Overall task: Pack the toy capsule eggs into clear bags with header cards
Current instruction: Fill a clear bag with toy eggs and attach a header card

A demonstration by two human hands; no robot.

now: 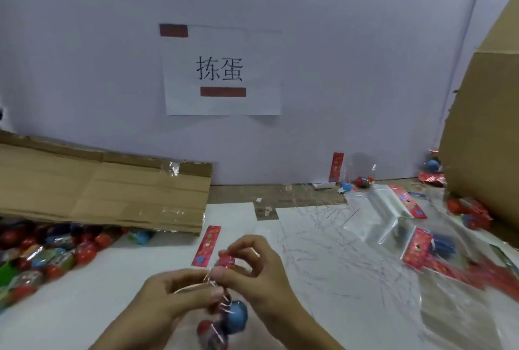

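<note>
Both your hands meet on one bag (222, 318): left hand (179, 293) pinches its neck, right hand (252, 268) pinches the card (226, 261) above; eggs hang toward you.

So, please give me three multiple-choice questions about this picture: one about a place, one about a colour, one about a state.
1. Where is the pile of loose capsule eggs?
A. far left, below the flattened cardboard
B. on the wall sign
C. inside the right box

2. What colour is the loose header card lying beyond the hands?
A. green
B. red
C. black

3. What are both hands doing?
A. resting flat
B. holding scissors
C. pinching the top of a filled bag

Answers: 1 A, the eggs lie at the left edge. 2 B, it is a red strip. 3 C, left hand and right hand meet on the bag top.
</note>
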